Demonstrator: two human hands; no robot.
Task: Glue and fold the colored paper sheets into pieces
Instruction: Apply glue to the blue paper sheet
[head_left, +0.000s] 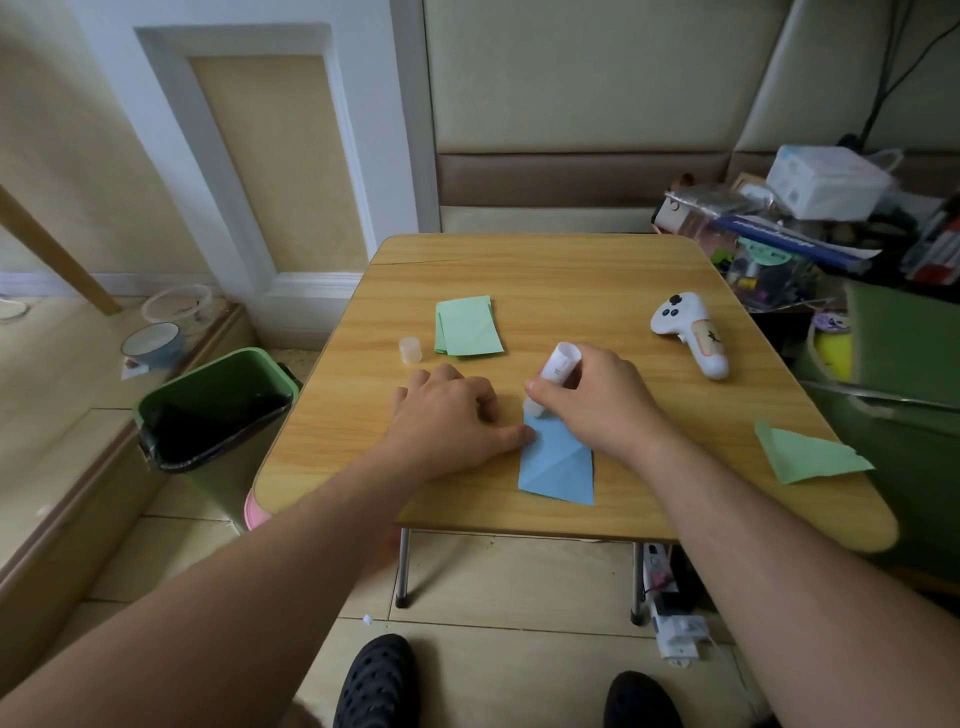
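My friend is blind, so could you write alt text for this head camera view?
A person's right hand presses a glue stick onto a folded blue paper while the left hand holds it on a wooden table. Green sheets and the cap lie behind.

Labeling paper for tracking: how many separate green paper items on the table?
2. A stack of green sheets lies at the table's far middle, beside the glue cap; how many sheets it holds is unclear. A folded green piece lies at the right edge.
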